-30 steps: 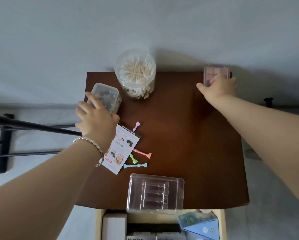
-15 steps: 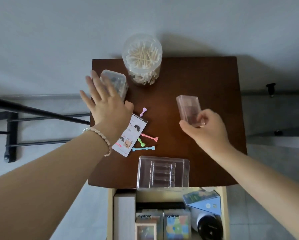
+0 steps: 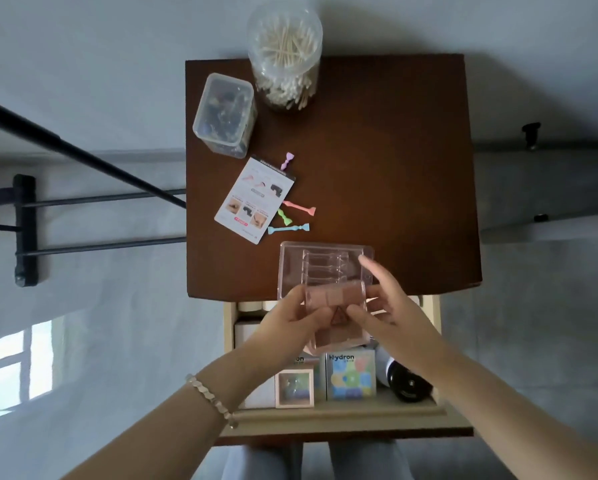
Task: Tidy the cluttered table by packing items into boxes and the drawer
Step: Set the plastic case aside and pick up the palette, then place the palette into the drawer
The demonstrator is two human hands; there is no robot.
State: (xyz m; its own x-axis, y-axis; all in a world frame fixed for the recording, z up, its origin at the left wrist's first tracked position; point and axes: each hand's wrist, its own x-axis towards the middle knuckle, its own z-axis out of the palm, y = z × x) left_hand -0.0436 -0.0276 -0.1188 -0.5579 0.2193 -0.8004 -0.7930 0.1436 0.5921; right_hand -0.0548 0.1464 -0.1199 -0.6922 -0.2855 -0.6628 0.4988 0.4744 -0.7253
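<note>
Dim daylight, sunlit patch (image 3: 16,362) lower left, edges bowed, focus perhaps soft

On your table (image 3: 377,161), the swab jar (image 3: 285,53) stands at the far edge, with the lidded box (image 3: 224,114) just to its left. The card (image 3: 254,199) lies nearer you, the small sticks (image 3: 288,229) along its right side. The clear tray (image 3: 321,261) sits at the near edge. In front of it, your left hand (image 3: 287,317) and right hand (image 3: 391,306) hold the flat case (image 3: 335,297) over the open drawer (image 3: 325,415), which has boxes (image 3: 351,375) inside.

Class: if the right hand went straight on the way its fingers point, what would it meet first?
The right hand would likely meet the clear plastic tray on the table; depth is unclear.
</note>
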